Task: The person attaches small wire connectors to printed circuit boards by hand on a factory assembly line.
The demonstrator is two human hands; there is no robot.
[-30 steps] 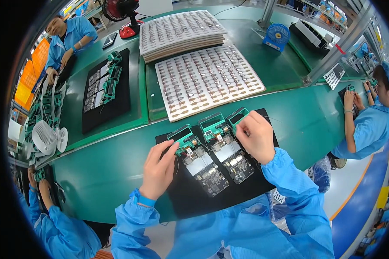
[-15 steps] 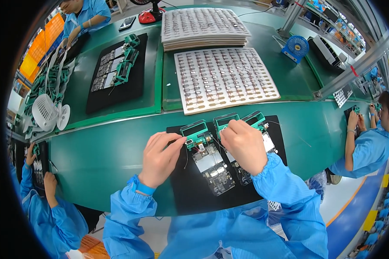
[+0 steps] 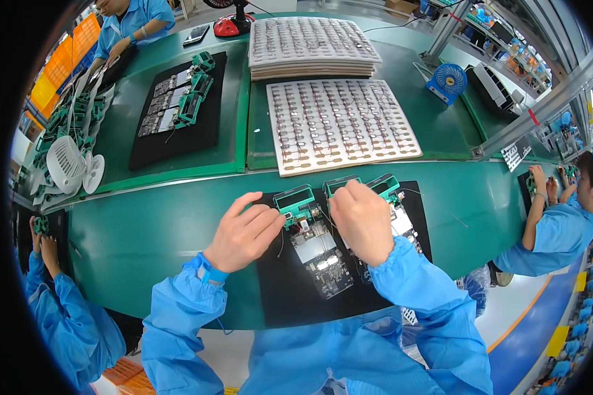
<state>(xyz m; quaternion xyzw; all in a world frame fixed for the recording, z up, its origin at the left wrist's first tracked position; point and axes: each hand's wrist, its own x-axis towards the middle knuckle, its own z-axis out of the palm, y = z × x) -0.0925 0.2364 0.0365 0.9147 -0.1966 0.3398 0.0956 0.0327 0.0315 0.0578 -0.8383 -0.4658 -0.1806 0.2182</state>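
Since a second ago, the right hand (image 3: 361, 220) has gone from the rightmost green-framed unit (image 3: 402, 220) to the middle green-framed unit (image 3: 337, 185), and the left index finger (image 3: 246, 199) has lifted away from the others. Three units lie side by side on a black mat (image 3: 277, 289), their green frames toward the far edge and their boards toward the person. The left hand (image 3: 244, 236) is at the left side of the leftmost green-framed unit (image 3: 315, 249), its other fingers bent close together near the frame; whether they grip anything cannot be told. A thin wire (image 3: 281, 243) hangs just below them. The right fingers bend down over the middle unit, hidden by the back of the hand, so their hold cannot be told either. A blue band (image 3: 211, 272) circles the left wrist. Beneath the mat is a green surface (image 3: 138, 230). Beyond it, a white tray (image 3: 342, 125) carries rows of small wired parts, with a stack of similar trays (image 3: 313, 49) behind. A blue fan (image 3: 449, 81) stands to the right; a white fan (image 3: 67, 164) is at the left.
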